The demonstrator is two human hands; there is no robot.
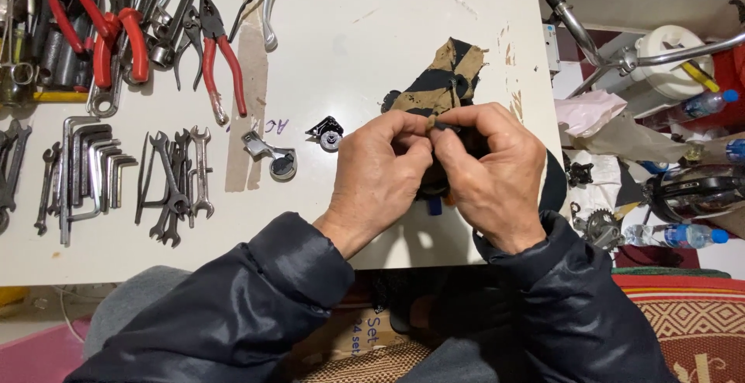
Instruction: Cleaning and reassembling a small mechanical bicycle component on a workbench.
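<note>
Fingers (415,131) of both hands meet in a tight pinch on a small dark part (444,127), held just above the worktop (372,34) near its right edge and toward the near edge. Left hand (378,172) and right hand (487,167) touch at the fingertips; the part is largely hidden between them, so its shape cannot be told. A blue bit (434,206) shows below the hands.

Directly beyond the hands lies a tan and black cloth piece (448,79), reaching toward the right edge. Just left of the hands, apart from them, sit a small black fitting (326,132) and a grey metal bracket (272,156). Open white surface lies between these and the far edge.

Along the left side are a row of spanners (177,181) and a set of hex keys (89,167); red-handled pliers (221,53) lie at the far left corner among other tools. A strip of brown tape (247,96) runs across the surface beside the pliers.
</note>
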